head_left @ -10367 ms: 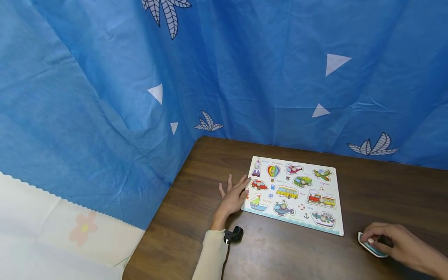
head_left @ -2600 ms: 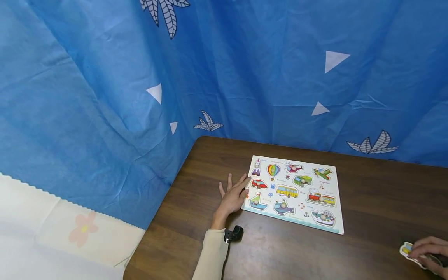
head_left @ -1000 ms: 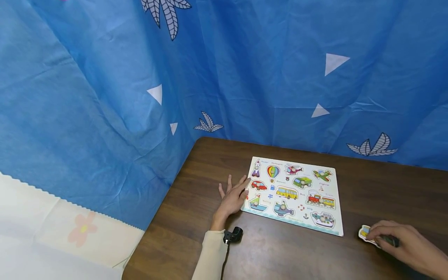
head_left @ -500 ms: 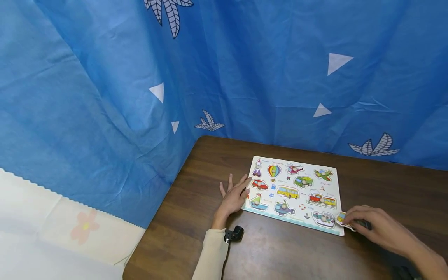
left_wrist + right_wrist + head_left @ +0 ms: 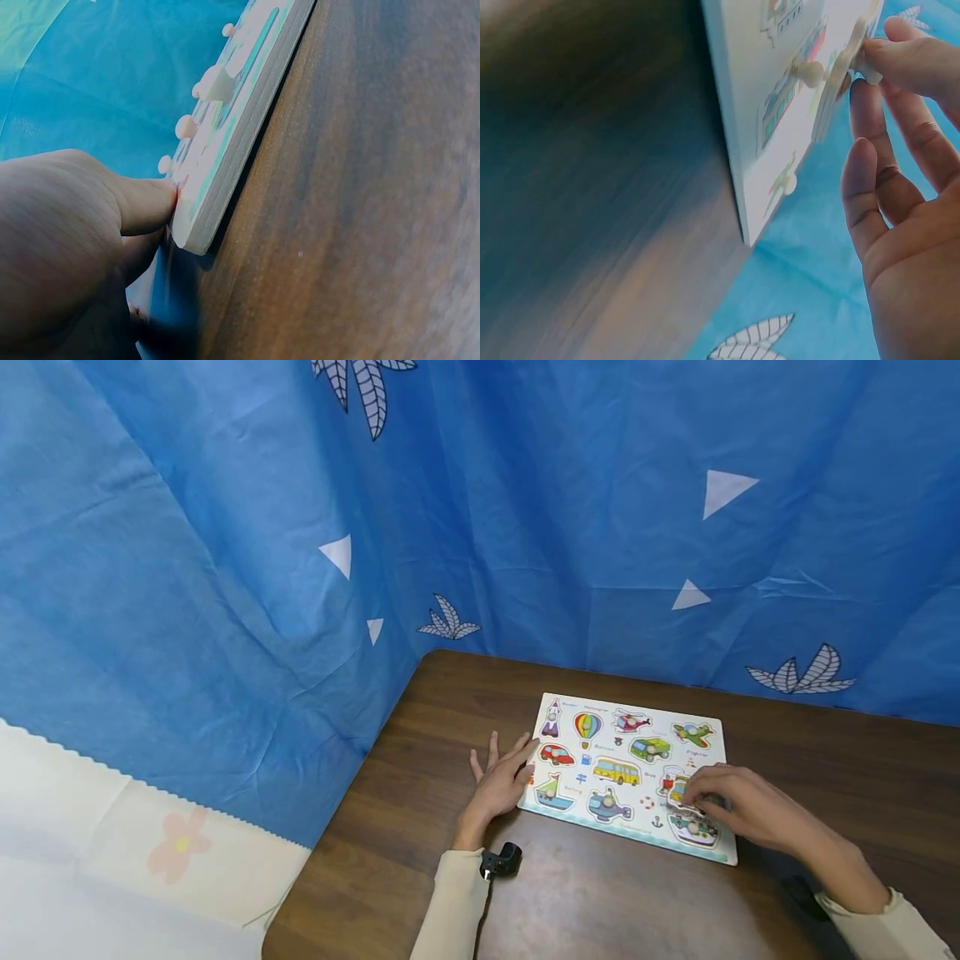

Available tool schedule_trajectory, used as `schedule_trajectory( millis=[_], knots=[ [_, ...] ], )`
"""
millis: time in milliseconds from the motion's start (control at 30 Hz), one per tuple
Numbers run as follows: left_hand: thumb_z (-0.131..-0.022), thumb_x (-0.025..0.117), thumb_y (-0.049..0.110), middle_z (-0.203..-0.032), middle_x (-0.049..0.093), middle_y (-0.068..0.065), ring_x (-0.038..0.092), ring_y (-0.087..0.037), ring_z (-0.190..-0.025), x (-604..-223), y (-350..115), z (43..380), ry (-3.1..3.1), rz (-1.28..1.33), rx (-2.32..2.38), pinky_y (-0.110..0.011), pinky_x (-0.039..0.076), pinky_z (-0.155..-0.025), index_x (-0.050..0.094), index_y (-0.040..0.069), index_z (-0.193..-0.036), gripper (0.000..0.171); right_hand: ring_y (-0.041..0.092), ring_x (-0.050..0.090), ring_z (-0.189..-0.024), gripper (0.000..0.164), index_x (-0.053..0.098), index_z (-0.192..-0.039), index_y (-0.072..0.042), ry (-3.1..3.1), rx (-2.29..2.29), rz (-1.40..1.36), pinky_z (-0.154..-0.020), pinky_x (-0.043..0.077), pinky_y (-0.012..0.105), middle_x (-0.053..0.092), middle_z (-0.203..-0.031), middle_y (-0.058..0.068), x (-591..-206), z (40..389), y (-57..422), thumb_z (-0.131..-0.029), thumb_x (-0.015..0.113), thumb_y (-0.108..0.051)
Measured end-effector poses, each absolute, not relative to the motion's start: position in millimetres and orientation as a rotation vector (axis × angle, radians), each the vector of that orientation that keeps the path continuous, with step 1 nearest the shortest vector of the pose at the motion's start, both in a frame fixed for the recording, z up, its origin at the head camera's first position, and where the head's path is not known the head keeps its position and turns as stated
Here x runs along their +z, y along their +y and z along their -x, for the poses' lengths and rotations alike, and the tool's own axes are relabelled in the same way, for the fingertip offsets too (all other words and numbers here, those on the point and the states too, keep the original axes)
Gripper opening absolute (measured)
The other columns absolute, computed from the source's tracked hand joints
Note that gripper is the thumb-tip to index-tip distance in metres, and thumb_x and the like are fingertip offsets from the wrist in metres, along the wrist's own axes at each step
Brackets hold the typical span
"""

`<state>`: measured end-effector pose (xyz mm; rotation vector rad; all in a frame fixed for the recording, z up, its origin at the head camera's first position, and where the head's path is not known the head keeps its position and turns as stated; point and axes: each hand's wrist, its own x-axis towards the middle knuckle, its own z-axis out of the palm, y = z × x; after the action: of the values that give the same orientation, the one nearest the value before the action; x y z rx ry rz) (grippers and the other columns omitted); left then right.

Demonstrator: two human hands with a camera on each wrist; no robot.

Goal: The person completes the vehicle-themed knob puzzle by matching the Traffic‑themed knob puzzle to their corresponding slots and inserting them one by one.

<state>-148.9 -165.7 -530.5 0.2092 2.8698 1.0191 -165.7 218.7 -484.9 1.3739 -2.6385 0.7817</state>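
A white wooden knob puzzle board (image 5: 660, 722) with vehicle pictures lies on the table. My left hand (image 5: 501, 789) rests at its left edge, fingers spread and thumb touching the board's corner. In the left wrist view, the thumb (image 5: 146, 204) presses there. My right hand (image 5: 750, 806) holds a yellow bus puzzle piece (image 5: 677, 792) above the train and ship area, partly covering it. Thumb and fingers pinch its knob in the right wrist view, where the piece (image 5: 829, 97) appears edge-on and apart from the board. On the board, the bus picture (image 5: 617, 772) carries no knob.
Several knobbed pieces sit in the board, among them the balloon (image 5: 587, 727), red car (image 5: 556, 754) and submarine (image 5: 608, 807). The brown wooden table (image 5: 615, 910) extends around it. A blue curtain (image 5: 562, 527) hangs along the table's back and left side.
My right hand has picked up the bus piece at the far right and carried it leftward over the board. Earlier it held a blue piece near the board. My left hand stays put.
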Motion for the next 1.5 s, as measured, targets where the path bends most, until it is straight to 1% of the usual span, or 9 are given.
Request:
schedule_trajectory(
  millis=[367, 500, 700, 1000, 1167, 1267, 1500],
  knots=[
    [-0.105, 0.049, 0.024, -0.161, 0.037, 0.003, -0.003, -0.043, -0.154, -527.6, -161.3, 149.3, 2.865, -0.21, 1.038, -0.074, -0.01, -0.111, 0.045, 0.026, -0.152, 0.048, 0.003, 0.064, -0.088, 0.031, 0.075, -0.092, -0.027, -2.7, 0.698, -1.374, -0.076, 0.055, 0.033, 0.069, -0.094, -0.017, -484.3, 183.9, 195.5, -0.079, 0.078, 0.001],
    [-0.105, 0.049, 0.024, -0.161, 0.036, 0.003, -0.003, -0.042, -0.155, -526.9, -161.4, 149.3, 2.867, -0.206, 1.037, -0.074, -0.011, -0.111, 0.045, 0.026, -0.152, 0.048, 0.001, 0.063, -0.087, 0.028, 0.075, -0.092, -0.025, -2.7, 0.705, -1.396, -0.076, 0.055, 0.033, 0.069, -0.094, -0.017, -485.2, 189.6, 188.0, -0.081, 0.077, 0.0],
    [-0.105, 0.049, 0.025, -0.161, 0.036, 0.004, -0.004, -0.042, -0.154, -529.2, -161.5, 149.5, 2.862, -0.198, 1.024, -0.074, -0.011, -0.111, 0.045, 0.027, -0.152, 0.048, 0.005, 0.063, -0.089, 0.027, 0.075, -0.092, -0.023, -2.723, 0.742, -1.427, -0.078, 0.055, 0.034, 0.07, -0.096, -0.014, -485.9, 195.9, 175.4, -0.083, 0.075, 0.002],
    [-0.105, 0.05, 0.024, -0.161, 0.036, 0.003, -0.003, -0.043, -0.154, -530.9, -161.6, 150.2, 2.866, -0.205, 1.035, -0.075, -0.011, -0.111, 0.046, 0.027, -0.152, 0.048, 0.007, 0.062, -0.09, 0.025, 0.075, -0.093, -0.025, -2.856, 0.704, -1.399, -0.08, 0.053, 0.037, 0.07, -0.097, -0.013, -481.5, 204.2, 155.3, -0.088, 0.072, -0.001],
    [-0.105, 0.05, 0.024, -0.161, 0.036, 0.003, -0.004, -0.043, -0.154, -530.5, -163.1, 150.1, 2.859, -0.205, 1.032, -0.075, -0.011, -0.111, 0.045, 0.027, -0.152, 0.048, 0.006, 0.062, -0.09, 0.023, 0.075, -0.093, -0.023, -2.87, 0.7, -1.399, -0.083, 0.054, 0.039, 0.069, -0.096, -0.013, -486.3, 208.2, 144.3, -0.088, 0.071, -0.001],
    [-0.105, 0.05, 0.023, -0.161, 0.037, 0.001, -0.002, -0.045, -0.154, -530.0, -164.3, 149.6, 2.871, -0.222, 1.028, -0.076, -0.01, -0.11, 0.046, 0.024, -0.152, 0.047, 0.007, 0.063, -0.091, 0.022, 0.075, -0.092, -0.022, -2.876, 0.709, -1.388, -0.085, 0.054, 0.04, 0.07, -0.098, -0.012, -489.5, 208.9, 138.8, -0.088, 0.071, -0.001],
    [-0.105, 0.049, 0.024, -0.161, 0.037, 0.002, -0.003, -0.044, -0.154, -529.2, -165.1, 149.4, 2.869, -0.218, 1.028, -0.075, -0.011, -0.111, 0.046, 0.025, -0.152, 0.047, 0.01, 0.065, -0.094, 0.021, 0.076, -0.094, -0.022, -2.887, 0.715, -1.403, -0.086, 0.055, 0.039, 0.071, -0.098, -0.012, -493.8, 210.7, 128.5, -0.088, 0.072, -0.002]
  ],
)
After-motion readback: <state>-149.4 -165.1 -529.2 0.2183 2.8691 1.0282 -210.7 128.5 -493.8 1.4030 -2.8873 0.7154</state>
